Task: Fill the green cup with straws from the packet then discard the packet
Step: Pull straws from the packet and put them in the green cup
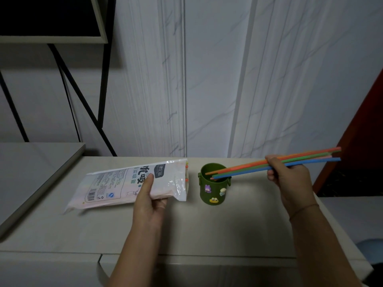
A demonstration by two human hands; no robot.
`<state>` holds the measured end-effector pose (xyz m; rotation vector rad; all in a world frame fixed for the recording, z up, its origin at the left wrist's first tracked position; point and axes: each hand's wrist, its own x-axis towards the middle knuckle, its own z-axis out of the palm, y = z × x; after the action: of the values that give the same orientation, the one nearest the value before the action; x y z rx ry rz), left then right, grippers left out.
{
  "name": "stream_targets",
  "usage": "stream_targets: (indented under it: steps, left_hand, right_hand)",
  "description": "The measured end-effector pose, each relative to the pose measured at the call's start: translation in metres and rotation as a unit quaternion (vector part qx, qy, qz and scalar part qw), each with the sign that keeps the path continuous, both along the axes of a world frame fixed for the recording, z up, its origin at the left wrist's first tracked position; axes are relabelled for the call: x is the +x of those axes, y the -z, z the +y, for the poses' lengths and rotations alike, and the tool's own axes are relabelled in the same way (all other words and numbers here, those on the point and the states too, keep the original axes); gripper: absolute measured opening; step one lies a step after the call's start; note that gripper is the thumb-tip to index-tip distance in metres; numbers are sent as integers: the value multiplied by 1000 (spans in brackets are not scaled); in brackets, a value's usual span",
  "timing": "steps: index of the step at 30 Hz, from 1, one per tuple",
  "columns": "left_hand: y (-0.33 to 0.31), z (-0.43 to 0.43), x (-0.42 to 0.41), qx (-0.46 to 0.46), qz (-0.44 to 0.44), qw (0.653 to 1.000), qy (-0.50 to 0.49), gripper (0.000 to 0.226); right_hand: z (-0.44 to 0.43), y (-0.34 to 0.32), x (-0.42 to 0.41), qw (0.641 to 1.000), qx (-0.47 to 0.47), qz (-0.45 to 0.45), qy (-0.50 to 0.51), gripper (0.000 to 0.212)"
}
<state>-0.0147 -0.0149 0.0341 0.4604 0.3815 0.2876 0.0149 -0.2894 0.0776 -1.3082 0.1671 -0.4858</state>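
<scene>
The right hand (288,177) pinches a loose bundle of long, thin plastic straws in orange, green, pink and blue (248,165), fingers curled round them past the middle. Their long axis slants from upper right down to lower left, and the lower ends sit right at the mouth of the small dark green cup with cartoon figures stuck on its side (213,191); whether the tips are below the rim is hard to tell. The cup stands upright on the pale countertop (207,228), between the two hands. Just left of it lies the white printed plastic packet (116,187), long axis roughly left to right, its open end facing the cup with a few straw tips (186,172) showing. The left hand (150,195) grips the packet near that open end, thumb on top, fingers tucked underneath. Behind, a grey-veined marble wall panel (207,79) rises, a black metal shelf frame (83,100) stands at left, and a reddish panel (364,131) edges the right.
</scene>
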Motion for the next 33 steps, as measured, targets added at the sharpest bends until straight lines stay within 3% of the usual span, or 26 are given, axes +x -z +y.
stream_targets:
  steps: [13, 21, 23, 27, 30, 33]
  left_hand:
    - [0, -7, 0, 8, -1, 1000, 8, 24]
    - [0, -16, 5, 17, -18, 999, 30, 28]
    - [-3, -18, 4, 12, -26, 999, 38, 26]
    - [-5, -22, 0, 10, -41, 998, 49, 31]
    - [-7, -27, -6, 50, -52, 995, 64, 34]
    - [-13, -33, -15, 133, -75, 985, 76, 40]
  right_hand:
    - [40, 21, 24, 984, -119, 51, -124, 13]
    - [43, 36, 10, 983, -37, 93, -155, 8]
    - [43, 33, 1, 979, -18, 131, -154, 19]
    - [52, 25, -23, 941, 48, 230, -242, 26]
    - [67, 23, -38, 922, 123, 226, -290, 20]
    - [81, 19, -48, 888, 250, 211, -323, 34]
